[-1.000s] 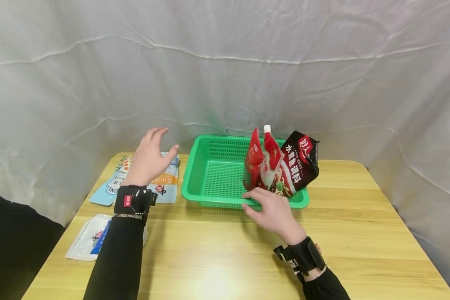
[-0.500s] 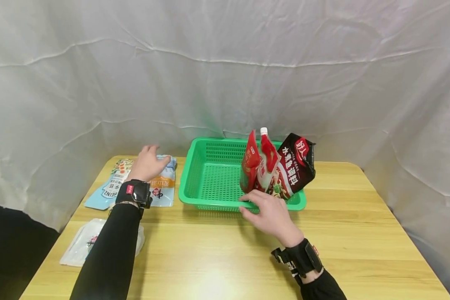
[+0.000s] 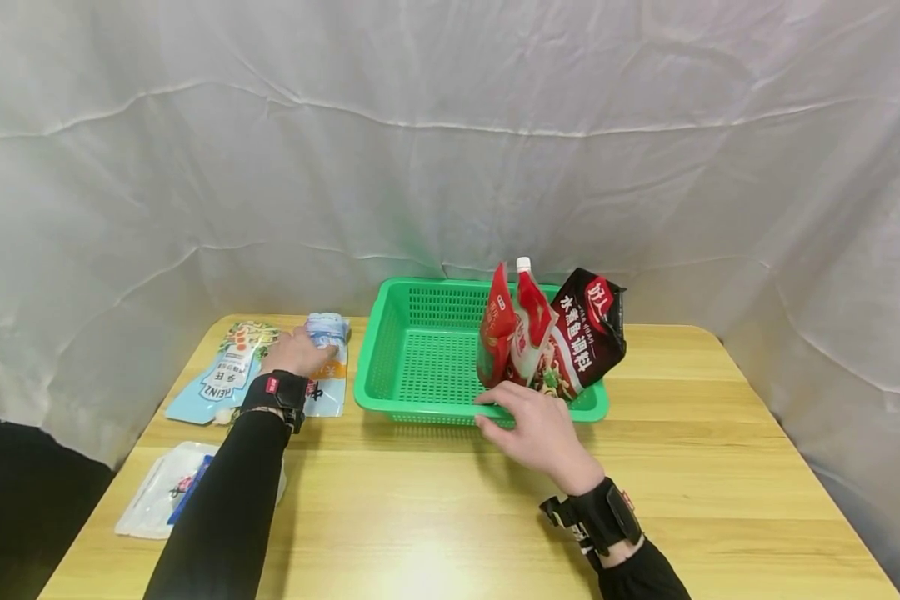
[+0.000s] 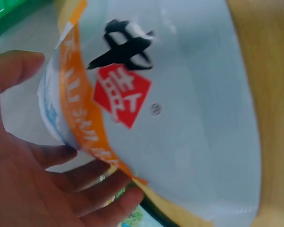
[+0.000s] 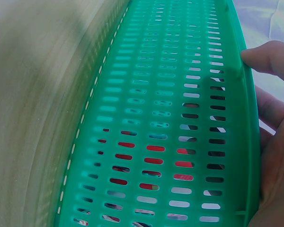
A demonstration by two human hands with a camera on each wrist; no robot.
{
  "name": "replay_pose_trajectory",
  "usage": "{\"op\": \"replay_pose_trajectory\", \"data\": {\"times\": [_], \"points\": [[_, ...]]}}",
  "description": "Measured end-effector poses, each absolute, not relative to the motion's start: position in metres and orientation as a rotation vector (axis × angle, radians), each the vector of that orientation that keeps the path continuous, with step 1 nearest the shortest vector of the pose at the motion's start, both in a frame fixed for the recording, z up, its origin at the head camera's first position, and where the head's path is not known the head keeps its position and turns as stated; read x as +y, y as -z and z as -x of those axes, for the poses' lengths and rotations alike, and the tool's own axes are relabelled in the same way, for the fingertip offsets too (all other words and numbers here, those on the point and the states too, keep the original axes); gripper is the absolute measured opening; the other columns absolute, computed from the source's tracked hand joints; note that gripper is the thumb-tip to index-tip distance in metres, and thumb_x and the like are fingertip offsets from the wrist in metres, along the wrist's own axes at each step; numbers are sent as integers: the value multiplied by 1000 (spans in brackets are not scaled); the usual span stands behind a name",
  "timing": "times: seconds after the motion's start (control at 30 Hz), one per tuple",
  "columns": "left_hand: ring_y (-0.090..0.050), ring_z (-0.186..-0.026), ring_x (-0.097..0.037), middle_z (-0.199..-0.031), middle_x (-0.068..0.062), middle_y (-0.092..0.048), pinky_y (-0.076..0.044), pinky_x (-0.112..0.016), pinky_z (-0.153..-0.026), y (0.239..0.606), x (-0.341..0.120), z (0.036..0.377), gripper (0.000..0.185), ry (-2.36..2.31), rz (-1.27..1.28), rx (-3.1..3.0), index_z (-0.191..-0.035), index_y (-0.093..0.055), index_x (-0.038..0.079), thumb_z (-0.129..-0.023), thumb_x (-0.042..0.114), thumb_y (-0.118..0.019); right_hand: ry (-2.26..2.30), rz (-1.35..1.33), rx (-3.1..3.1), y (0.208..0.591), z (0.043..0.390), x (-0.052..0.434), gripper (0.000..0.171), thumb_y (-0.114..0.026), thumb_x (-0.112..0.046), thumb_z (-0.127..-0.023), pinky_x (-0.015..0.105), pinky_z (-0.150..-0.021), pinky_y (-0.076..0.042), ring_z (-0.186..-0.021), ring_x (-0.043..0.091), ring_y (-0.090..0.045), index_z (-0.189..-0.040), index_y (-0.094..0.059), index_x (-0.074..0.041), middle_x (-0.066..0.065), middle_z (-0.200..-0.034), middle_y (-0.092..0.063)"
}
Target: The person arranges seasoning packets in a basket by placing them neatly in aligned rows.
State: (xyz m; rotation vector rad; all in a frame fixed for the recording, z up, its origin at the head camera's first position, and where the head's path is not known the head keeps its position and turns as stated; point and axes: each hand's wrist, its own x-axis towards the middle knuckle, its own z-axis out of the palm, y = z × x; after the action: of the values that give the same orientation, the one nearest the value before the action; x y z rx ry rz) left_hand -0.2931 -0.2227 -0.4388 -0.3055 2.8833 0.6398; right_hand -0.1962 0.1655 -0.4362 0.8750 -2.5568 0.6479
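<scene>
In the head view my left hand [image 3: 294, 352] is over a pale blue-and-white pouch [image 3: 327, 398] with an orange band, at the table's back left. The left wrist view shows fingertips against the edge of this pouch [image 4: 194, 118], with the thumb spread apart from it. My right hand [image 3: 540, 429] grips the front rim of a green plastic basket [image 3: 412, 407]. Its thumb [image 5: 270, 56] presses the outside of the rim, and the other fingers go behind it. Inside the basket's right half stand a red pouch [image 3: 497, 329], a white-capped red pouch [image 3: 531, 329] and a black seasoning pouch [image 3: 588, 333].
A light blue Heinz pouch [image 3: 221, 379] lies left of my left hand. Nearer the front left, a white packet [image 3: 153, 492] with a blue part lies partly under my left sleeve. A grey cloth [image 3: 435, 167] hangs behind the wooden table [image 3: 420, 517].
My left hand has come down from above the pouches to the orange-banded one. The right hand has kept its hold on the basket rim. The head view has shifted slightly.
</scene>
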Motion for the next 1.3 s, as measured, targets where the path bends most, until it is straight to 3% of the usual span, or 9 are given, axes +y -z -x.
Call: {"op": "replay_pose_trajectory", "data": {"times": [0.17, 0.37, 0.5, 0.73, 1.13, 1.3], "points": [[-38, -134, -58, -143, -43, -38, -35, -68, -113, 444, -221, 293, 90, -641, 397, 2843, -155, -20, -16, -100, 48, -52, -646, -870, -2567, 436, 196, 165, 21, -77, -36, -91, 17, -40, -30, -68, 5, -65, -110, -77, -25, -10, -106, -75], [-41, -130, -59, -139, -43, -39, -39, -68, -110, 447, -219, 293, 88, -652, 404, 2869, -152, -25, -18, -100, 46, -56, -642, -869, -2574, 435, 195, 166, 21, -76, -36, -91, 17, -41, -30, -69, 6, -67, -110, -77, -25, -10, -106, -75], [-40, -130, -61, -144, -47, -32, -38, -70, -110, 450, -220, 294, 87, -698, 399, 2892, -152, -25, -18, -101, 44, -59, -637, -864, -2581, 435, 195, 166, 21, -76, -36, -91, 17, -41, -30, -69, 7, -67, -110, -77, -25, -10, -107, -75], [-51, -121, -62, -145, -48, -32, -45, -68, -103, 451, -216, 294, 80, -743, 432, 2997, -151, -30, -17, -101, 35, -65, -637, -868, -2581, 436, 195, 165, 22, -77, -36, -91, 17, -41, -30, -67, 6, -64, -110, -77, -25, -10, -107, -75], [-56, -114, -58, -147, -40, -31, -50, -65, -95, 448, -212, 294, 62, -931, 449, 3025, -155, -32, -8, -107, 22, -56, -630, -860, -2586, 434, 195, 166, 21, -77, -36, -91, 18, -40, -28, -67, 5, -64, -110, -77, -26, -10, -107, -75], [-57, -112, -55, -149, -39, -30, -52, -63, -92, 447, -213, 290, 60, -969, 439, 3022, -156, -32, -8, -108, 21, -54, -621, -852, -2598, 434, 195, 165, 21, -77, -36, -91, 17, -43, -32, -75, 8, -70, -109, -77, -27, -11, -106, -75]]}}
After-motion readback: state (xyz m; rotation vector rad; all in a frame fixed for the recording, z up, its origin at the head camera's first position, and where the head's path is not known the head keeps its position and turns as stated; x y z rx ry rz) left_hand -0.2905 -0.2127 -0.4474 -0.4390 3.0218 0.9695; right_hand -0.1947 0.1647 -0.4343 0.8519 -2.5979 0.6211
